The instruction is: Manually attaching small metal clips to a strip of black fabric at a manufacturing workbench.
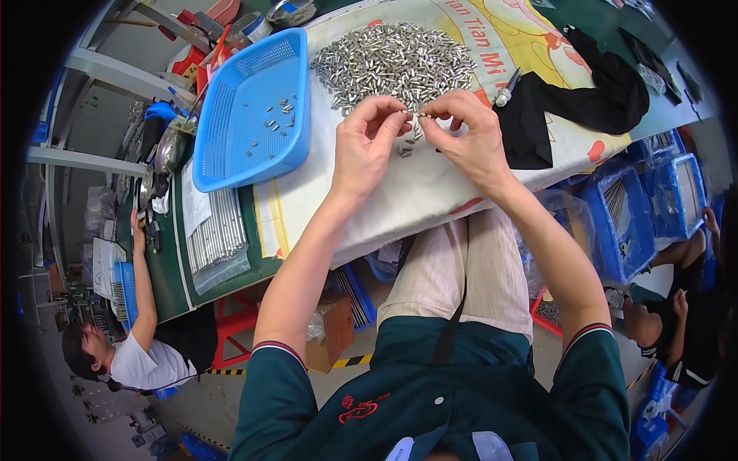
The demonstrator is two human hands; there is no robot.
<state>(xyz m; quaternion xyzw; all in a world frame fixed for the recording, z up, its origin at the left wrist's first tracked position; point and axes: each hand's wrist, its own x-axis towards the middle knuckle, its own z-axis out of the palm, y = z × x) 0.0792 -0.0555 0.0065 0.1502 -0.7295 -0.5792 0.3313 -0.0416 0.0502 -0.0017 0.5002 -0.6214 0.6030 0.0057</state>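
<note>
Over the front edge of a heap of small, shiny cylindrical metal parts (396, 65), my two hands meet with thumbs and forefingers pinched. Between the fingertips of my left hand (363, 150) a tiny bright metal piece shows. My right hand (470, 142) pinches another small metal piece, its tip turned toward the left one. The gap between the two pieces is too small to read clearly. A few loose metal parts (406, 151) lie on the cloth just below my fingers. To the left stands a blue perforated basket (204, 157) with several of the same parts on its bottom.
A printed cloth (307, 207) covers the table. On the right lie a black cloth sleeve (530, 127) and a pointed tool (509, 86). Bagged metal rods (215, 234) rest at left. Blue crates (623, 223) stand at lower right. Other people sit at both sides.
</note>
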